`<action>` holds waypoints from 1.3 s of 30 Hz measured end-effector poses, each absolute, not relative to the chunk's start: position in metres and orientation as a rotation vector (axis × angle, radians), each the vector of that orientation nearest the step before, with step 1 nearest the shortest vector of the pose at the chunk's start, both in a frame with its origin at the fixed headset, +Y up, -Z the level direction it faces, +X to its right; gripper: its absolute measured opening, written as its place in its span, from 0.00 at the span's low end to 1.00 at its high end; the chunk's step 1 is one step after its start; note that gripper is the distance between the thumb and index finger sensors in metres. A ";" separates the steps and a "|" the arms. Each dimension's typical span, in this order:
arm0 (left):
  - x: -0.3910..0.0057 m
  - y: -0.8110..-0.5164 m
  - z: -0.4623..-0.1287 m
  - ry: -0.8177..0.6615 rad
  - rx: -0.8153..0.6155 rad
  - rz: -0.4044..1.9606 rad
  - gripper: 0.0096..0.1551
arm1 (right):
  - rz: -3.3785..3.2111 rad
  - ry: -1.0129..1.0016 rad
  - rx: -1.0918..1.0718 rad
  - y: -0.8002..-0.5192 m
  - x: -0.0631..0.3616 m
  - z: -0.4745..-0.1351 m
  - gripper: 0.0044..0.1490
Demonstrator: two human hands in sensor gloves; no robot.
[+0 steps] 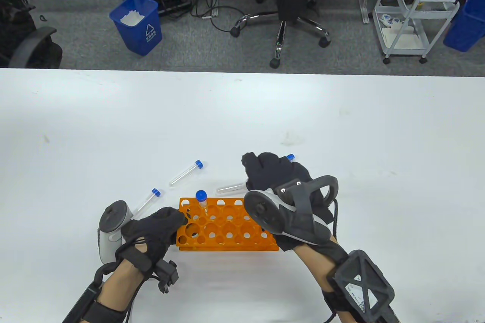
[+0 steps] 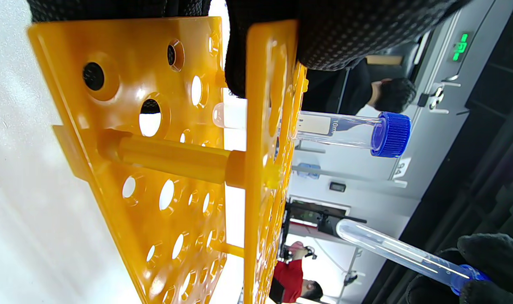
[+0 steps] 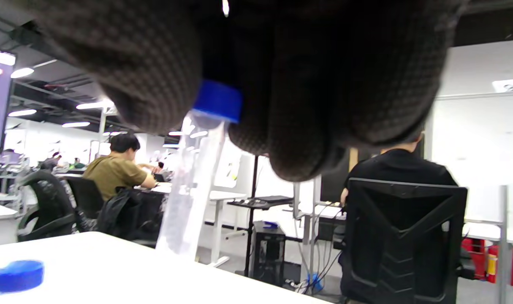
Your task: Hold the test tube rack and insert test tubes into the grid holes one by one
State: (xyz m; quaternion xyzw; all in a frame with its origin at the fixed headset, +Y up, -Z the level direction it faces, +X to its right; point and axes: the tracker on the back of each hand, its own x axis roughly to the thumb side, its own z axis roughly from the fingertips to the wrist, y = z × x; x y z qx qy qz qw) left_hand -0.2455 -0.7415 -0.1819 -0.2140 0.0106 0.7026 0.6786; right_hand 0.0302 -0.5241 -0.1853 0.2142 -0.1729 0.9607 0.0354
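Four test tubes are counted: one stands in the rack (image 1: 223,228), held by left fingers (image 1: 172,220); two lie beyond it; one (image 1: 230,188) is clamped by right fingers (image 1: 261,169).

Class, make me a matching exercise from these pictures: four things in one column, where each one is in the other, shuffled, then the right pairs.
Things
1. orange rack
2. standing tube
3. lifted tube
4. two loose tubes

Places
A. lying on the table, behind the rack
B. held by the left hand
C. held by the right hand
D. upright in a rack hole

Pairs: 1-B, 2-D, 3-C, 4-A
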 end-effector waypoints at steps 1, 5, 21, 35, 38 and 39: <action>-0.245 -0.742 -0.182 0.024 -0.481 1.578 0.21 | 2.955 -0.518 0.676 -0.527 0.027 -0.185 0.33; -0.245 -0.742 -0.182 0.023 -0.480 1.579 0.21 | 2.977 -0.450 0.715 -0.537 0.019 -0.186 0.33; -0.245 -0.742 -0.182 0.027 -0.480 1.580 0.21 | 3.044 -0.310 0.803 -0.576 0.001 -0.191 0.33; -0.246 -0.742 -0.182 0.026 -0.481 1.574 0.21 | 3.093 -0.247 0.851 -0.592 -0.007 -0.193 0.33; -0.246 -0.742 -0.182 0.027 -0.477 1.572 0.21 | 3.105 -0.261 0.867 -0.593 -0.010 -0.191 0.33; -0.246 -0.742 -0.182 0.027 -0.476 1.572 0.21 | 3.107 -0.262 0.869 -0.593 -0.010 -0.191 0.33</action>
